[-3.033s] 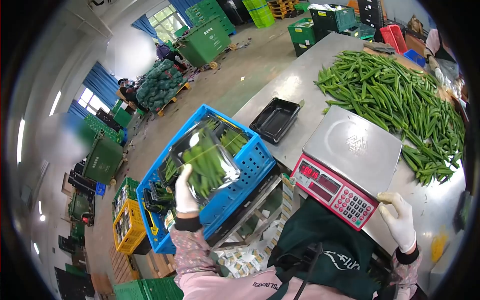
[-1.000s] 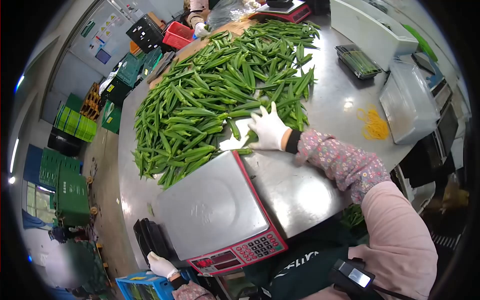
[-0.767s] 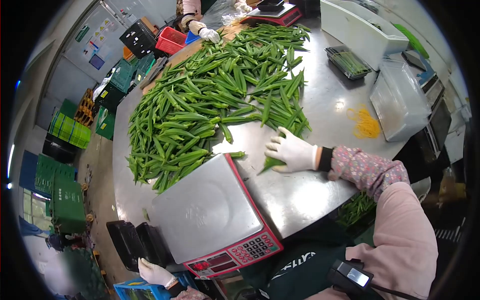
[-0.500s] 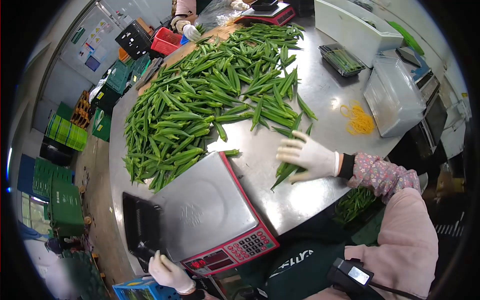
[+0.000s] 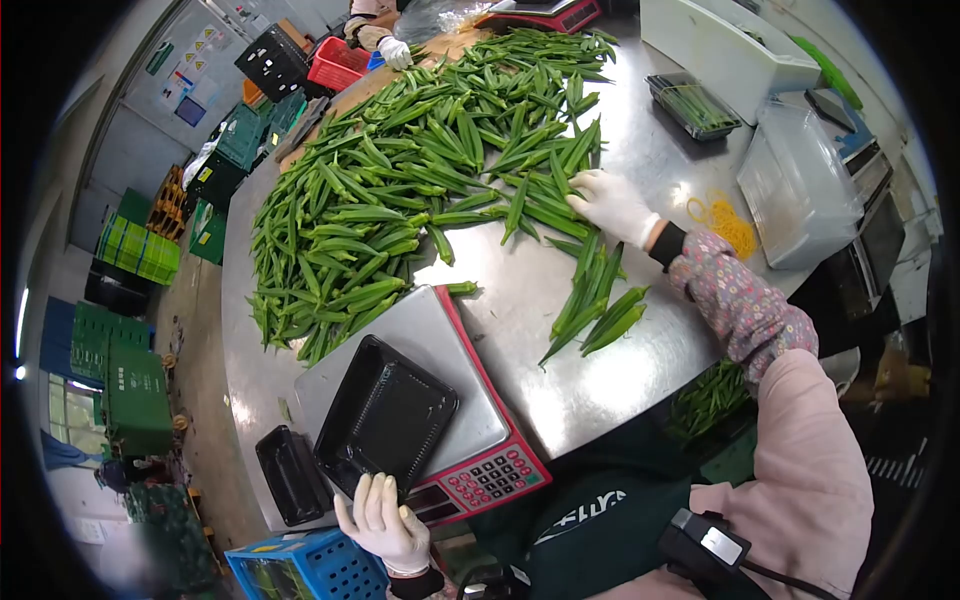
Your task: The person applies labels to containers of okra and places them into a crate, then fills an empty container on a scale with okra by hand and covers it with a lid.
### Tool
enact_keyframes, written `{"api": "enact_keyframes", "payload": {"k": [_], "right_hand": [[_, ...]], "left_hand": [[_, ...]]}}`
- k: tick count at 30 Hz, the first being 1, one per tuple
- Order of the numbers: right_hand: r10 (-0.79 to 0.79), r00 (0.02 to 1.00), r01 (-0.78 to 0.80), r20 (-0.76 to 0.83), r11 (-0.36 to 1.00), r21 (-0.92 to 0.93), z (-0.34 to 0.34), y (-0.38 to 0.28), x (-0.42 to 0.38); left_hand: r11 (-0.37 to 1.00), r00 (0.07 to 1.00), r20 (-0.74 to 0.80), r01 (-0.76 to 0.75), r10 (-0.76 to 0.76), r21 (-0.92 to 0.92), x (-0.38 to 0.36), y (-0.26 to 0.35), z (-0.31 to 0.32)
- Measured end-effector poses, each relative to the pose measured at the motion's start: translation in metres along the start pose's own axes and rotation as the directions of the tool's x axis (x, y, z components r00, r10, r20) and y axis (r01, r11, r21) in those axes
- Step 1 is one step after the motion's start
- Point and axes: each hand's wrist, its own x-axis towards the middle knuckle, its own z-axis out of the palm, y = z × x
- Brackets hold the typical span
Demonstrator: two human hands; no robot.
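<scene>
My right hand (image 5: pixel 612 207), in a white glove, reaches to the right edge of a large okra heap (image 5: pixel 360 210), its fingers curled down over pods there. Just below it, a small row of okra pods (image 5: pixel 585 295) lies side by side on the steel table. My left hand (image 5: pixel 385 525), also gloved, has its fingers spread at the near edge of an empty black tray (image 5: pixel 390 415). That tray sits slightly askew on the plate of a red-rimmed scale (image 5: pixel 480 400), hiding part of its display. Another black tray (image 5: pixel 290 475) stands left of the scale.
A filled tray of okra (image 5: pixel 693 105) stands at the back right, near yellow rubber bands (image 5: pixel 725 225) and stacked clear lids (image 5: pixel 800 190). Across the table are another person's gloved hand (image 5: pixel 395 53) and a second scale (image 5: pixel 545 15). A blue crate (image 5: pixel 305 570) is below left.
A black tray now rests on the scale plate, and my left hand has shifted right with fingers spread. My right hand has left the laid-out pods and moved up to the heap.
</scene>
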Motion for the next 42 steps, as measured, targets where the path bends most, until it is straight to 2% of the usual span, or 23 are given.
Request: {"api": "enact_keyframes", "payload": {"k": [3, 4, 14, 17, 19, 20, 21, 22, 23, 25, 26, 27, 28, 29, 30, 31, 33, 35, 36, 38, 39, 41, 42], "right_hand": [[-0.018, 0.995, 0.029, 0.098, 0.993, -0.112, 0.017, -0.014, 0.019], [0.062, 0.964, -0.011, 0.259, 0.981, -0.194, 0.016, -0.021, 0.027], [0.214, 0.904, -0.044, 0.371, 0.908, -0.416, 0.020, -0.025, 0.045], [0.183, 0.935, -0.094, 0.303, 0.954, -0.285, 0.019, -0.005, 0.040], [0.172, 0.956, -0.173, 0.236, 0.985, -0.017, 0.016, 0.016, 0.043], [0.185, 0.914, -0.302, 0.360, 0.904, 0.302, 0.007, 0.023, 0.047], [0.150, 0.866, -0.432, 0.478, 0.707, 0.561, -0.003, 0.030, 0.051], [0.105, 0.844, -0.518, 0.525, 0.412, 0.750, -0.017, 0.023, 0.046], [0.105, 0.834, -0.552, 0.542, 0.125, 0.825, -0.030, 0.016, 0.039], [-0.077, 0.806, -0.587, 0.587, -0.230, 0.776, -0.039, 0.018, 0.037], [-0.077, 0.807, -0.586, 0.585, -0.222, 0.779, -0.040, 0.018, 0.035], [-0.125, 0.823, -0.566, 0.554, -0.267, 0.780, -0.044, 0.010, 0.033], [-0.174, 0.836, -0.549, 0.521, -0.312, 0.776, -0.046, 0.002, 0.032], [-0.180, 0.834, -0.552, 0.522, -0.308, 0.775, -0.047, -0.005, 0.032], [-0.206, 0.829, -0.559, 0.519, -0.295, 0.775, -0.047, -0.013, 0.033], [-0.234, 0.824, -0.566, 0.517, -0.282, 0.774, -0.045, -0.019, 0.036], [-0.272, 0.796, -0.603, 0.541, -0.278, 0.748, -0.038, -0.037, 0.042], [-0.338, 0.809, -0.560, 0.481, -0.193, 0.805, -0.036, -0.078, 0.042], [-0.330, 0.809, -0.563, 0.487, -0.193, 0.804, -0.038, -0.108, 0.040], [-0.288, 0.867, -0.414, 0.406, 0.037, 0.910, -0.050, -0.167, 0.033], [-0.336, 0.837, -0.439, 0.431, 0.057, 0.897, -0.050, -0.192, 0.030], [-0.439, 0.834, -0.226, 0.334, 0.281, 0.933, -0.057, -0.243, 0.012], [-0.480, 0.831, -0.013, 0.282, 0.489, 0.872, -0.063, -0.263, 0.003]], "left_hand": [[0.997, 0.999, -0.048, 0.021, -0.017, 0.080, -0.001, 0.001, -0.004], [0.997, 0.997, -0.074, 0.028, -0.022, 0.077, -0.001, 0.001, -0.003], [0.994, 0.990, -0.111, 0.092, -0.086, 0.057, -0.011, 0.001, 0.003], [0.991, 0.984, -0.139, 0.118, -0.110, 0.055, -0.016, -0.003, 0.004], [0.990, 0.980, -0.163, 0.124, -0.112, 0.063, -0.018, -0.006, 0.004], [0.989, 0.978, -0.170, 0.133, -0.121, 0.059, -0.018, -0.008, 0.003], [0.983, 0.967, -0.185, 0.182, -0.177, 0.009, -0.018, -0.008, 0.002], [0.972, 0.952, -0.197, 0.229, -0.233, -0.044, -0.017, -0.008, 0.002], [0.970, 0.948, -0.206, 0.235, -0.241, -0.053, -0.017, -0.008, 0.004], [0.908, 0.877, -0.248, 0.373, -0.412, -0.189, -0.015, -0.007, 0.008], [0.851, 0.844, -0.179, 0.454, -0.506, -0.265, -0.019, -0.007, 0.007], [0.848, 0.840, -0.183, 0.456, -0.510, -0.269, -0.013, -0.004, 0.009], [0.785, 0.776, -0.198, 0.520, -0.599, -0.337, -0.004, 0.000, 0.012], [0.713, 0.702, -0.206, 0.575, -0.682, -0.401, 0.000, 0.003, 0.013], [0.656, 0.688, -0.114, 0.609, -0.717, -0.446, 0.000, 0.001, 0.012], [0.653, 0.683, -0.117, 0.614, -0.721, -0.443, 0.001, 0.003, 0.013], [0.266, 0.554, 0.078, 0.513, -0.829, -0.816, 0.008, 0.009, 0.017], [0.244, 0.576, 0.108, 0.499, -0.810, -0.831, 0.013, 0.007, 0.017], [0.144, 0.562, 0.180, 0.484, -0.807, -0.863, 0.020, 0.007, 0.014], [-0.012, 0.571, 0.261, 0.402, -0.778, -0.916, 0.028, 0.007, 0.017], [-0.010, 0.572, 0.261, 0.404, -0.777, -0.915, 0.033, 0.008, 0.017], [-0.150, 0.571, 0.342, 0.357, -0.746, -0.922, 0.042, 0.012, 0.013], [-0.159, 0.570, 0.347, 0.353, -0.745, -0.922, 0.040, 0.012, 0.016]]}}
